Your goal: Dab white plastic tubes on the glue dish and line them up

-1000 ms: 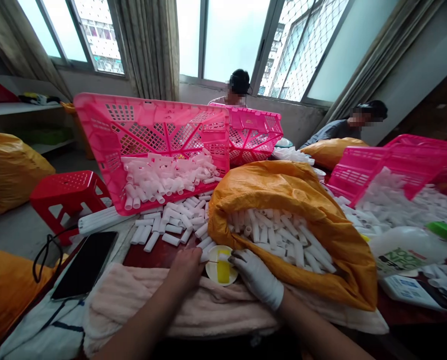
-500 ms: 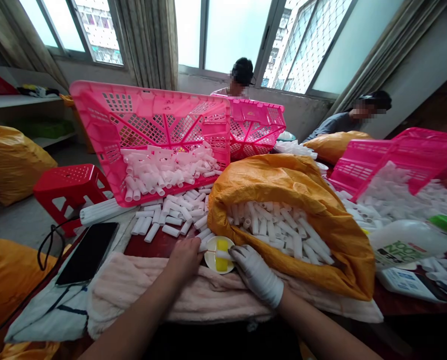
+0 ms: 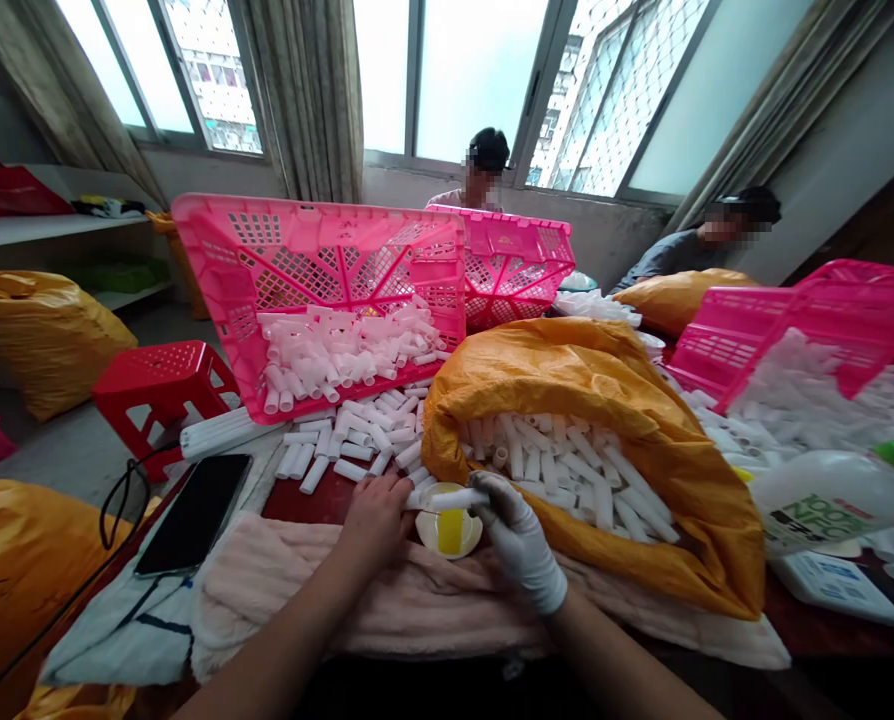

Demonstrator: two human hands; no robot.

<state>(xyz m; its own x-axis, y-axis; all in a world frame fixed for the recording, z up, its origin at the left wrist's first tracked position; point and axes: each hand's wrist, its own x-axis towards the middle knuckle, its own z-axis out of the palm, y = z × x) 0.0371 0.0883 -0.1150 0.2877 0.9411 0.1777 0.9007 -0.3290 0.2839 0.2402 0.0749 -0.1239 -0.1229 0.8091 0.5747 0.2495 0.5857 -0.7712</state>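
White tube [image 3: 454,499], smooth, slim and cylindrical, lying nearly level between the two hands, just above the upper part of a round, pale dish [image 3: 427,530] bearing a glossy yellow strip [image 3: 451,537]. Beneath and in front, plush pink towel [image 3: 409,605] in soft ridges along the edge of a dark red worktop [image 3: 286,505]. Just behind, crinkled orange sack [image 3: 559,355], mouth gaping over heaped pale tubes [image 3: 544,465]; farther left, rigid pink lattice basket [image 3: 327,265] tipped toward the viewer. Compared with half a second ago, seen lying higher across the dish, clear of most of the yellow strip, and reaching nearer to the left fingers. Right hand [image 3: 514,525] in a close-knit white glove, greyed at the fingertips, pinching the tube's right end, wrist angled inward. Left hand [image 3: 378,515] bare, knuckles up, fingers curled in at the opposite end; cannot tell from this side whether gripping it.
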